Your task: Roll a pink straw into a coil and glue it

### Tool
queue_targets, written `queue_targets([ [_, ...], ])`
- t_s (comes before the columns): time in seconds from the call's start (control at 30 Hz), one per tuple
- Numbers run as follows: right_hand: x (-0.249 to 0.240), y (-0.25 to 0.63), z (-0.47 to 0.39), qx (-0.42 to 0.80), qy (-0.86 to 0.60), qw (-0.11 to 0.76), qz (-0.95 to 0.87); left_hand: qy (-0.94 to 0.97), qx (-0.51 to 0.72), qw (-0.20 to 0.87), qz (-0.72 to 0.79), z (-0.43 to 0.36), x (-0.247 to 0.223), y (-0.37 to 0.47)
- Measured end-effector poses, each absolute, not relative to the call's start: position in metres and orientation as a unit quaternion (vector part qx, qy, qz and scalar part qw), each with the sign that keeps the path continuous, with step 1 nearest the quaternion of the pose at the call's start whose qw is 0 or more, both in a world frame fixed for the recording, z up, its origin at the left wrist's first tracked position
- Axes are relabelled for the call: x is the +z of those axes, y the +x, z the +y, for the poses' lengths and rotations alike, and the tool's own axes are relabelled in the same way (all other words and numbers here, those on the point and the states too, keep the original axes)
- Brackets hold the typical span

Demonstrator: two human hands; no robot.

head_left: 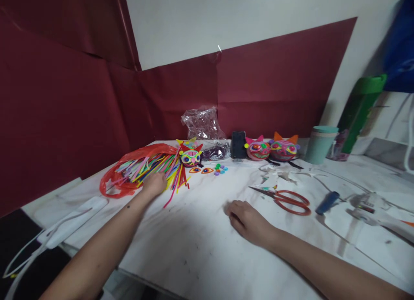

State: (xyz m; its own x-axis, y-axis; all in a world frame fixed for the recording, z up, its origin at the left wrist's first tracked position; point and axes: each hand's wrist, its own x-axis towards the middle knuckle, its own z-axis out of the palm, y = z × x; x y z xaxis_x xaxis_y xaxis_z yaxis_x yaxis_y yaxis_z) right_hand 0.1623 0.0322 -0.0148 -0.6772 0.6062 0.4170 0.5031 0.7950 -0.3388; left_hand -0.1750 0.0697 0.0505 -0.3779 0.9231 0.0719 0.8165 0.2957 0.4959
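Observation:
My left hand [155, 183] is closed at the near edge of a bundle of colourful fuzzy sticks, like pipe cleaners [152, 162], that spill from a red plastic bag [106, 183]. Its fingertips are hidden, so what they hold does not show. Resting on the white table, my right hand [243, 218] is curled shut with nothing visible in it. Just beyond the bundle sits a small decorated animal head [190, 157] with red ears. Two orange-rimmed eye cutouts [207, 170] and several small coloured discs [220, 170] lie in front of it.
Red-handled scissors [293, 202], a blue-handled tool [327, 203], and a white corded tool [371, 211] lie right. Behind stand two more decorated heads [284, 148], a black phone [238, 145] and a teal-lidded cup [320, 145]. Clear plastic wrap [203, 123] lies centre back; a power strip [77, 220] left.

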Motion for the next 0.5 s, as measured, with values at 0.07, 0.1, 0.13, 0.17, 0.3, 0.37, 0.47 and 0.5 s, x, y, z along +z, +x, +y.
queue_targets([
  [0.07,-0.015,0.162,0.032,0.096,-0.306,0.263,-0.91,0.523,0.302,0.156,0.782,0.067,0.061,-0.178],
  [0.1,-0.015,0.162,0.032,0.095,-0.307,0.266,-0.909,0.512,0.337,0.182,0.769,0.064,0.065,-0.177],
  [0.13,-0.014,0.162,0.032,0.097,-0.307,0.268,-0.908,0.504,0.372,0.211,0.75,0.062,0.069,-0.173],
  [0.17,-0.014,0.162,0.032,0.103,-0.307,0.272,-0.906,0.499,0.404,0.243,0.727,0.058,0.071,-0.167],
  [0.3,-0.007,0.162,0.027,0.172,-0.324,0.328,-0.871,0.505,0.493,0.369,0.605,0.036,0.059,-0.109],
  [0.37,-0.001,0.162,0.023,0.226,-0.34,0.368,-0.836,0.511,0.501,0.421,0.558,0.022,0.044,-0.07],
  [0.47,0.009,0.159,0.016,0.335,-0.361,0.4,-0.773,0.526,0.487,0.471,0.515,0.0,0.021,-0.017],
  [0.5,0.012,0.157,0.014,0.375,-0.356,0.401,-0.756,0.532,0.479,0.482,0.505,-0.006,0.016,-0.004],
])
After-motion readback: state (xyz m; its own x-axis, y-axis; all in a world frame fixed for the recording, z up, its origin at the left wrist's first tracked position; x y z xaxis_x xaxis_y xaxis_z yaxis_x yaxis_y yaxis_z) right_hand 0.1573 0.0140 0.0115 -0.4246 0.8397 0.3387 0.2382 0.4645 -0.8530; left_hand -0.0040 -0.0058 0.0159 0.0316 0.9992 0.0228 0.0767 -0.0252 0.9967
